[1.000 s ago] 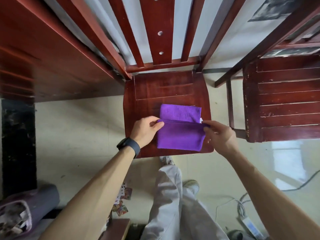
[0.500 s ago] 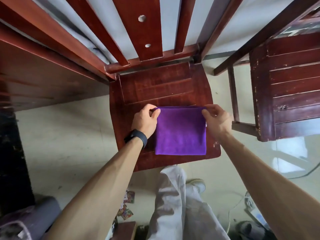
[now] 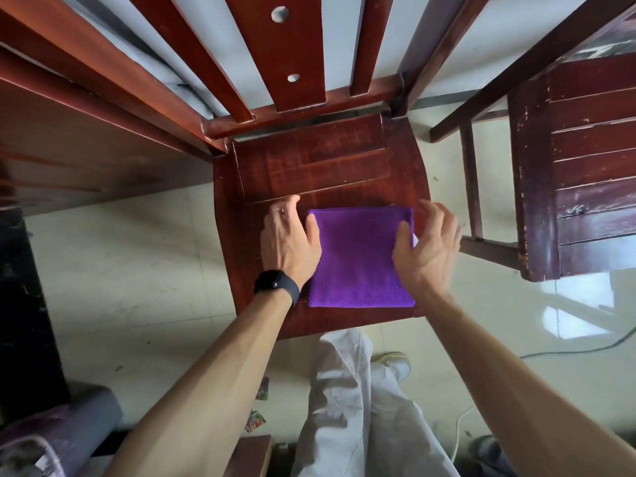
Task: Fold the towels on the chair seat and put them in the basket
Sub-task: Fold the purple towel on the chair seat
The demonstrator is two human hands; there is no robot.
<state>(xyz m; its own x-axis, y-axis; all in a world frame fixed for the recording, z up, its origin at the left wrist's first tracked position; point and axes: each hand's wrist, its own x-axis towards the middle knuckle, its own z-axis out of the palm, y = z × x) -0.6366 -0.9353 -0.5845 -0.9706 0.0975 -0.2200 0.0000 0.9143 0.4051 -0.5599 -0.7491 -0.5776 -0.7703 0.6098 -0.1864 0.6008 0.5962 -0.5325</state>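
Purple towel (image 3: 361, 259), dark red-brown chair seat (image 3: 309, 166), black wristband (image 3: 277, 285), cream floor (image 3: 137, 256)

Purple microfibre towel (image 3: 359, 259), folded into a flat square, lies on dark red wooden chair seat (image 3: 309, 170), near its front edge.

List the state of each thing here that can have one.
Towel: folded square, flat on the chair seat.
Left hand: open, thumb at the towel's left edge.
Right hand: open, thumb on the towel's right edge.
Basket: not in view.
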